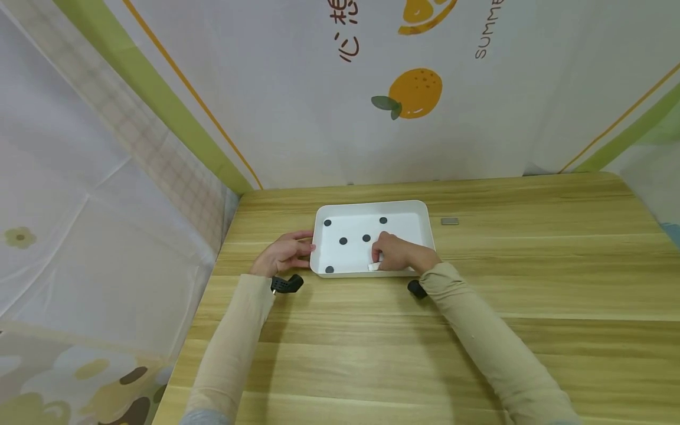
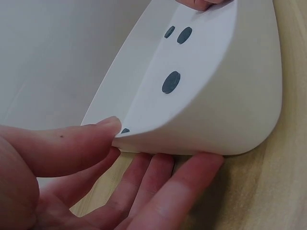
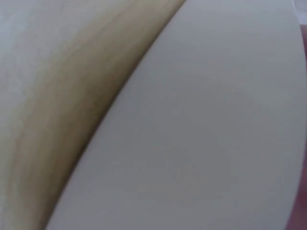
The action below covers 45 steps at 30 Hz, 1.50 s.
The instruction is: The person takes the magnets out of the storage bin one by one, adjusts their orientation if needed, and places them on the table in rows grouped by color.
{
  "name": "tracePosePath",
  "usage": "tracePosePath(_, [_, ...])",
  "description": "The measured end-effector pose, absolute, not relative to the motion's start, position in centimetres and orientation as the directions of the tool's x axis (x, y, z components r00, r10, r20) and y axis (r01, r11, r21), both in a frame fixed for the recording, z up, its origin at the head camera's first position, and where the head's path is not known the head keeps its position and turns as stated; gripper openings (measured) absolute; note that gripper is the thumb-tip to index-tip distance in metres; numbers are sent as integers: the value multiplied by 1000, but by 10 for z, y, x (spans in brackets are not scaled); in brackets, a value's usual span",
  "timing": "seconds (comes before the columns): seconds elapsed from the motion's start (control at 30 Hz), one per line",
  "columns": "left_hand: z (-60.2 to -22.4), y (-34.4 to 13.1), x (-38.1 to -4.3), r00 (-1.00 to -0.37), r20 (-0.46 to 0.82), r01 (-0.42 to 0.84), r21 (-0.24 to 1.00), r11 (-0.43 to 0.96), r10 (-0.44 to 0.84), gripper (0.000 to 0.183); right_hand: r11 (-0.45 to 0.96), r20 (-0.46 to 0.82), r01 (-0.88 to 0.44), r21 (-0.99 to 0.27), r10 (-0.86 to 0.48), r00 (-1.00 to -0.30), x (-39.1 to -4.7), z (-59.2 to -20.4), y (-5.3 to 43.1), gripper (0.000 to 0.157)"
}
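Note:
A shallow white tray (image 1: 372, 275) with rounded corners lies on the wooden table. Several small dark discs (image 1: 343, 241) are spread over its floor. At the tray's left end, my left hand (image 1: 284, 254) holds the wall, its thumb at the rim and its other fingers against the outside, as the left wrist view shows. My right hand (image 1: 398, 254) reaches over the near wall into the tray, fingers curled downward. They pinch a small white piece (image 1: 374, 267) low over the tray floor; its kind cannot be made out. The tray's outer wall (image 3: 192, 124) fills much of the right wrist view.
A small grey rectangular piece (image 1: 449, 221) lies on the table (image 1: 531, 265) to the right of the tray. Behind the table hangs a white cloth (image 1: 297, 118) printed with oranges; another pale cloth (image 1: 122, 265) hangs on the left.

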State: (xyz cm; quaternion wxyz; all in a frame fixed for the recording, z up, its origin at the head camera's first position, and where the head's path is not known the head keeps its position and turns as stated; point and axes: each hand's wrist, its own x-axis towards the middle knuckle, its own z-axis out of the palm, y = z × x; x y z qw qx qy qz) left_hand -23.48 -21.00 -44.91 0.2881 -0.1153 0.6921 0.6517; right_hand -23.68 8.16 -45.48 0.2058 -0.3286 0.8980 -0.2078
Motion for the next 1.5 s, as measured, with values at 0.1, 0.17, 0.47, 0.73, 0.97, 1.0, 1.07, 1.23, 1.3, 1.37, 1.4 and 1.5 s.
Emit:
tracePosePath(0.1, [-449,-210,-235,-805,-556,-540,831,129,207,61,678,-211,-504,-535,-684,-698,-237,-455,83,8])
tracePosePath(0.17, [-449,-209,-235,-803,-561,-545,828,132,200,62,663,-194,-503,-554,-690,-697,-237,-455,84,7])
tracePosePath(0.47, [-450,-209,-235,-803,-564,-547,826,135,195,61,628,-135,-492,-603,-688,-713,-235,-460,89,9])
tracePosePath(0.73, [-450,-210,-235,-803,-563,-547,826,136,194,60,604,-100,-495,-624,-690,-717,-233,-466,91,10])
tracePosePath(0.97, [-449,-209,-234,-806,-560,-541,829,144,190,60,592,-77,-502,-631,-691,-719,-232,-468,92,9])
tracePosePath(1.0, [-449,-209,-234,-807,-559,-540,829,145,191,60,589,-72,-505,-631,-692,-718,-232,-468,92,9])
tracePosePath(1.07, [-448,-209,-234,-807,-558,-538,830,149,193,59,588,-64,-508,-629,-691,-720,-232,-469,92,8])
tracePosePath(1.23, [-449,-209,-234,-806,-561,-543,828,141,191,59,591,-55,-508,-627,-684,-727,-232,-470,92,6])
tracePosePath(1.3, [-449,-209,-234,-805,-561,-543,828,139,195,60,593,-56,-507,-626,-683,-729,-232,-470,92,6])
tracePosePath(1.37, [-449,-210,-234,-804,-560,-543,828,138,199,60,596,-62,-502,-627,-681,-730,-231,-469,92,6])
tracePosePath(1.4, [-449,-210,-234,-804,-559,-541,829,140,203,60,597,-63,-502,-626,-680,-731,-231,-469,92,6])
tracePosePath(1.5, [-448,-210,-234,-806,-553,-533,833,147,211,60,600,-65,-495,-629,-675,-735,-230,-468,93,5])
